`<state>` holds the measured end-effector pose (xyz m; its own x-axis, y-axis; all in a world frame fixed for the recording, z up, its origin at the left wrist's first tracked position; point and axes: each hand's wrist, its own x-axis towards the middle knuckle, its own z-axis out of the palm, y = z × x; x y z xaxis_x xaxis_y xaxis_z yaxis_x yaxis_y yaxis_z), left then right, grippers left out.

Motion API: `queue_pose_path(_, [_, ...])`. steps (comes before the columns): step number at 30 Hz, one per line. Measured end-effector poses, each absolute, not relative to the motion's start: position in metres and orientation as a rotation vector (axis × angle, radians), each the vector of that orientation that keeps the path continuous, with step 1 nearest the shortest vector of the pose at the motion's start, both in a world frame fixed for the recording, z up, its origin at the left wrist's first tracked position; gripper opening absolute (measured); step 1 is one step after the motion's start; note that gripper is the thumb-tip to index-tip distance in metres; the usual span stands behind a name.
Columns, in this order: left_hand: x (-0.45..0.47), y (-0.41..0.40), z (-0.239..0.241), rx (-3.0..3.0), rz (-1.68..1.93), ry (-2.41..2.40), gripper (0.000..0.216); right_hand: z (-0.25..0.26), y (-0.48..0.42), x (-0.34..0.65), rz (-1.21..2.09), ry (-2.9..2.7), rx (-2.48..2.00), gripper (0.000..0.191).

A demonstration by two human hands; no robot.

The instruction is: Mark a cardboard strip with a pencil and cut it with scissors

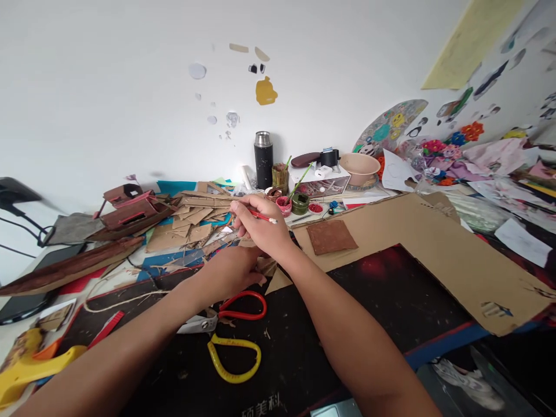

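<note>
Head view: right hand (266,233), fingers pinching a slim red tool (263,216), one o'clock from the scissors (210,324); tool likely light, stiff, best held mid-shaft. Left hand (230,270), at right hand's seven o'clock: grip cannot be determined.

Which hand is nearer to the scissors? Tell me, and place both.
Left. The left hand is just beyond the red handle of the scissors; the right hand is farther off, holding a thin red stick.
</note>
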<state>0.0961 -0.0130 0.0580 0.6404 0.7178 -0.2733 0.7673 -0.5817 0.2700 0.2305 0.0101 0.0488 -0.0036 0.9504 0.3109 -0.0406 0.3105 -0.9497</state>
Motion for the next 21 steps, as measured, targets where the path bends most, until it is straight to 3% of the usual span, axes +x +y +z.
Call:
queue_pose_path(12, [0.098, -0.0183, 0.0667, 2.467, -0.273, 1.181, 0.035, 0.0504, 0.0081, 0.2311, 0.998, -1.351, -0.942, 0.027])
queue_pose_path(21, [0.0967, -0.0224, 0.0601, 2.507, -0.081, 1.118, 0.029, 0.0475, 0.0073, 0.2294, 0.947, -1.413, -0.951, 0.03])
